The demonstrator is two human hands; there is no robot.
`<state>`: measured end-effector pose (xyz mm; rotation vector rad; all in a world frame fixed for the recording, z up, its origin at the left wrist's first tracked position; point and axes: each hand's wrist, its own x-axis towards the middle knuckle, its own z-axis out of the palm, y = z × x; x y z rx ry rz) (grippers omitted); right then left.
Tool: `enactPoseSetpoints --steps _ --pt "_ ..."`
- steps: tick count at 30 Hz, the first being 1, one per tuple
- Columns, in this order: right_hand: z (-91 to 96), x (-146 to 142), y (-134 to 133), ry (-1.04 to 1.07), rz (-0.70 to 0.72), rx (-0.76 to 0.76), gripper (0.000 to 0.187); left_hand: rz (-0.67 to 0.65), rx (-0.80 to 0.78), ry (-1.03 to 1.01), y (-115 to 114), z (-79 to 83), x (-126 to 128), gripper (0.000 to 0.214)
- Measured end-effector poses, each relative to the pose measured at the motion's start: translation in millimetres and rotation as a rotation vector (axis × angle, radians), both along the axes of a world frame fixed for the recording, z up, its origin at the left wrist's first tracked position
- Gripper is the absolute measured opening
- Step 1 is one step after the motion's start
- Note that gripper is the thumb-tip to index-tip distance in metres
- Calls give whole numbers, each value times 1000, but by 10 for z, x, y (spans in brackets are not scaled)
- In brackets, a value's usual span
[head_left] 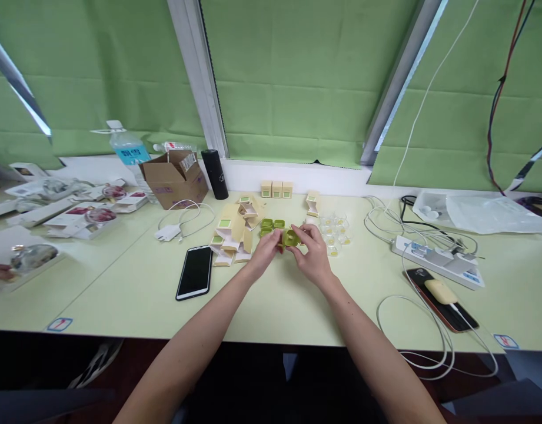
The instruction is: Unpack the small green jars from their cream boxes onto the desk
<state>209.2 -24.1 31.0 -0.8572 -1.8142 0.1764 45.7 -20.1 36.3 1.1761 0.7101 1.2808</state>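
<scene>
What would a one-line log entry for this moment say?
hands: left hand and right hand both hold green case | place: over table | nearby: other green cases, unfolded cartons, clear cups

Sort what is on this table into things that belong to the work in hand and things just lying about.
In the work:
left hand and right hand, together holding a green case
spare green cases
cream cartons
small clear pieces

Lying about:
black phone
cardboard box
black flask
power strip
water bottle
</scene>
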Motion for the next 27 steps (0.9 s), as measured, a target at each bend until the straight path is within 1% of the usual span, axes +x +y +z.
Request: enactPoseSetpoints --steps 2,4,6,9,10,14,17,22,27 --pt "4 -12 -15 -17 -8 7 48 -117 -44 -95 -13 16 7 51" --pt "35 -24 -46 -31 -22 2 46 -177 -83 -163 -33 30 10 45" --pt "79 -30 -83 -39 -44 24 40 -178 -113 -223 -47 34 7 40" --pt "126 -32 -120 -57 -110 116 22 -173 -154 -297 -52 25 8 34" --pt "131 -33 -124 -68 -141 142 19 -179 -162 -309 -55 22 12 32" --pt "110 -44 -114 -114 -234 190 15 -223 -175 -303 -89 41 36 28" --pt "90 -61 -108 -145 -262 199 18 -257 -175 -294 -124 82 43 29" --pt "87 -84 -116 -149 -272 214 20 -282 -162 -262 -140 124 23 33" --pt "72 -110 -113 -113 -265 235 19 -275 -136 -185 -114 100 13 32"
